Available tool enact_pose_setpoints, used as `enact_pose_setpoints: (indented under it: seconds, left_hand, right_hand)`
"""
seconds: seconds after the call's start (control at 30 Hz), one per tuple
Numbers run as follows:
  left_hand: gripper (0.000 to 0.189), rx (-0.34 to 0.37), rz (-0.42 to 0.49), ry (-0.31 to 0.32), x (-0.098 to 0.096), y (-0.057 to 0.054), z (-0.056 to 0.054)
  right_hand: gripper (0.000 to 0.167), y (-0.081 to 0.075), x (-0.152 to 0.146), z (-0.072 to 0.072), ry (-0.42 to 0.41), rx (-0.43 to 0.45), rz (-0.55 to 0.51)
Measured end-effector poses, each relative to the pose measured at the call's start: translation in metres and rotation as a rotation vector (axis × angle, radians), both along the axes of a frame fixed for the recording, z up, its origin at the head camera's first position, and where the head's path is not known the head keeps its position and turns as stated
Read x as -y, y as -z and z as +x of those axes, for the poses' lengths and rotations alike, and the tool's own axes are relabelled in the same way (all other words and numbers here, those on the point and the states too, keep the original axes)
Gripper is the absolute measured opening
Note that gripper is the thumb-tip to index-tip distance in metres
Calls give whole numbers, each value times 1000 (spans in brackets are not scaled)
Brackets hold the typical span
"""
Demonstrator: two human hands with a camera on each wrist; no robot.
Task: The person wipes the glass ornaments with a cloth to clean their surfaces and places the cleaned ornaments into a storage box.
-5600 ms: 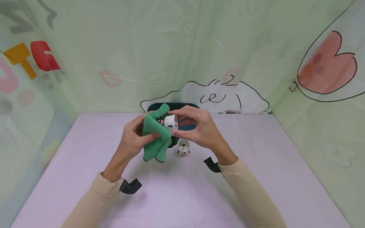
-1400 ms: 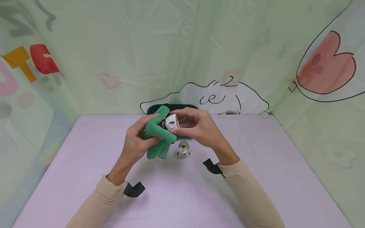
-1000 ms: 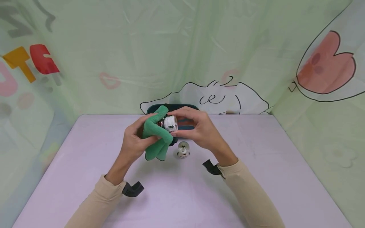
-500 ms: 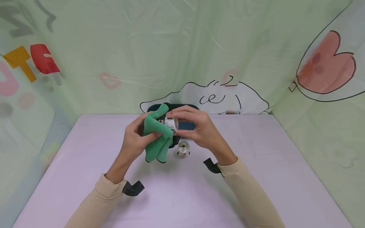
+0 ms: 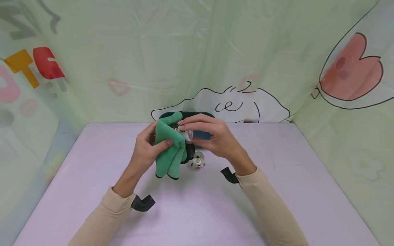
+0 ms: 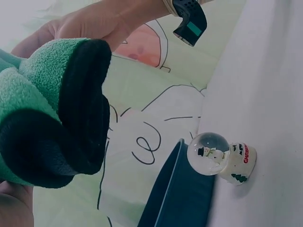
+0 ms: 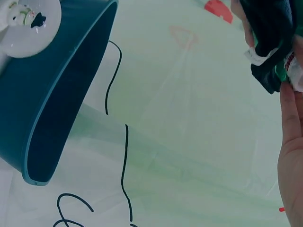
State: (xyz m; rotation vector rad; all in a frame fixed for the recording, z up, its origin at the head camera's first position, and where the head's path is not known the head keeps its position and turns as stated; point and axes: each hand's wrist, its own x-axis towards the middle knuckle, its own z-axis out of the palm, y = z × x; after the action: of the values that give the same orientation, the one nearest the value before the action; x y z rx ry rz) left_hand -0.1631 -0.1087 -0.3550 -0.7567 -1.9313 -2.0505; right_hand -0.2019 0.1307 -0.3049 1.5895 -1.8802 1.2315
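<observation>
My left hand [image 5: 147,145] grips a green towelling cloth [image 5: 167,147] with a dark underside, folded about one end of a snow globe [image 5: 187,135]. The fingers and thumb of my right hand [image 5: 220,136] pinch the globe's white base, partly covering it. The globe is held on its side above the table, its dome end hidden by the cloth. Below it a second snow globe [image 5: 198,163] stands upright on the table. In the left wrist view this standing globe [image 6: 222,158] shows a snowman inside and a white base with red lettering and green trees.
Behind the hands stands a dark blue bin [image 5: 201,135], close to the back wall; the right wrist view shows its open rim [image 7: 71,61]. The table [image 5: 197,212] has a pale cover. Printed sheeting [image 5: 123,61] hangs at the back and both sides.
The right fingers have shifted further over the globe's base, covering more of it. The cloth hangs slightly lower, with more of its dark underside showing. The standing globe has stayed put.
</observation>
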Motion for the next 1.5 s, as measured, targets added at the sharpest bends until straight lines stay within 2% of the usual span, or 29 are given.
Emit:
enact_pose_setpoints:
  seconds: [0.13, 0.27, 0.37, 0.67, 0.83, 1.1, 1.37, 1.5]
  left_hand:
    - [55, 0, -7, 8, 1, 2, 0]
    - [53, -28, -15, 20, 2, 4, -1]
    - [52, -57, -22, 33, 3, 4, -1]
    - [57, -112, -21, 40, 3, 3, -2]
    - [54, -152, -35, 32, 3, 3, -1]
    - [55, -228, -67, 4, 1, 2, -2]
    - [54, -351, -111, -11, 2, 1, -4]
    - [54, -374, -111, -28, 1, 0, -3]
  right_hand:
    - [40, -1, 0, -1, -11, 11, 2]
    - [45, -1, 0, 1, 22, 52, 15]
    - [48, 0, 0, 3, 57, 100, 22]
    - [49, 1, 0, 7, 64, 264, -9]
    - [45, -1, 1, 11, 139, 333, -2]
    - [37, -3, 3, 15, 246, 511, -7]
    - [34, -4, 0, 16, 265, 628, 10]
    - [34, -5, -1, 15, 255, 676, 29]
